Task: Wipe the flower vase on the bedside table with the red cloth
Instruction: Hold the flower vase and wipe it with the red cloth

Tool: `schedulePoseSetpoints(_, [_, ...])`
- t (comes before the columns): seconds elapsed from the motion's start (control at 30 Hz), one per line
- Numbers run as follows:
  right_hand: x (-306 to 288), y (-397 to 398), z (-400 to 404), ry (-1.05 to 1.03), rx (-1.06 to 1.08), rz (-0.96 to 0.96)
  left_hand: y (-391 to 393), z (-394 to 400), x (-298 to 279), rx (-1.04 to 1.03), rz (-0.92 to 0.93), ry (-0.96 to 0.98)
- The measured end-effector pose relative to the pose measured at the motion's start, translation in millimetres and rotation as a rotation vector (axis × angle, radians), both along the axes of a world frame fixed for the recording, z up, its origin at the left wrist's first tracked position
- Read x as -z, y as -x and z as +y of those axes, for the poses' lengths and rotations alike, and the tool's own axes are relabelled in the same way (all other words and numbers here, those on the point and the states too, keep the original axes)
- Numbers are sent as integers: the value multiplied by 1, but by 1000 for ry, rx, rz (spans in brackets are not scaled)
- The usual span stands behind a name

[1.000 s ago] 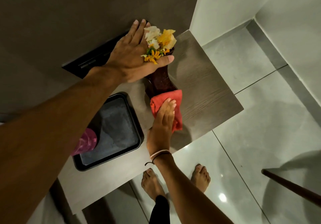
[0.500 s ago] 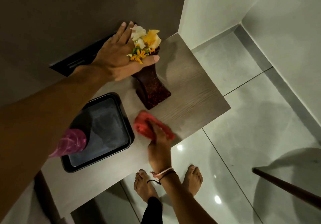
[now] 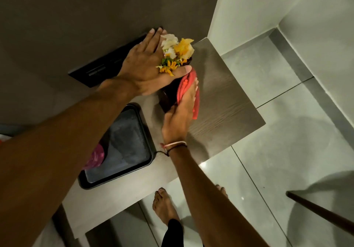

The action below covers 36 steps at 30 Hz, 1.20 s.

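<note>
Red cloth (image 3: 184, 86) is pressed on the vase (image 3: 167, 99) side by right hand (image 3: 180, 116), fingers straight | vase top, at the flowers (image 3: 177, 52), is touched by left hand (image 3: 145, 68), fingers stretched | vase is stood on table (image 3: 222, 104).

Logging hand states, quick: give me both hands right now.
Left hand: open, fingers straight, resting against the flowers atop the vase.
Right hand: open, flat fingers pressing the red cloth on the vase.

No words, labels, brands or numbers can be read anywhere in view. The dark wall panel (image 3: 99, 68) carries small marks, too dim and blurred to make out.
</note>
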State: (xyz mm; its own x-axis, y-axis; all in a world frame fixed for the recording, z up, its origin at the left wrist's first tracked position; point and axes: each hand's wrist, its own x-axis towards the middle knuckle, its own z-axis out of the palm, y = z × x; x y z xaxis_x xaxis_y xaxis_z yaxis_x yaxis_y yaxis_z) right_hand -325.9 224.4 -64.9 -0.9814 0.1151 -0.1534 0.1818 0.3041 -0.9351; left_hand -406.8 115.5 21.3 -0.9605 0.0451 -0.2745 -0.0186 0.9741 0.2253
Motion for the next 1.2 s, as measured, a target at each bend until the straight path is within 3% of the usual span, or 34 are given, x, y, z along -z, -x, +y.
schedulePoseSetpoints(0.17, [18,-44,-3,-205,-116,167,-5,8,-9,-68,33,-35])
schedulePoseSetpoints(0.27, [27,-60,-1,-317,-220,181,-4,8,-13,-63,11,-30])
schedulePoseSetpoints(0.4, [36,-71,21,-291,-393,107,-5,9,-12,-57,27,-14])
schedulePoseSetpoints(0.53, [37,-98,65,-165,-595,-113,-15,20,-10,-52,40,68])
schedulePoseSetpoints(0.67, [29,-115,110,87,-263,-221,-25,25,-7,-24,70,69])
schedulePoseSetpoints(0.8, [19,-94,153,444,104,-511,-37,29,-4,41,124,117])
schedulePoseSetpoints(0.9, [11,-74,177,590,191,-655,-45,30,2,89,145,150])
schedulePoseSetpoints(1.1, [-5,-56,185,637,-23,-748,-61,35,-11,-13,180,89])
schedulePoseSetpoints(1.13, [-10,-69,120,648,-161,-797,-107,-27,-28,-202,234,94])
schedulePoseSetpoints(1.2, [-13,-73,102,655,-215,-818,-143,-36,-22,-410,305,-33])
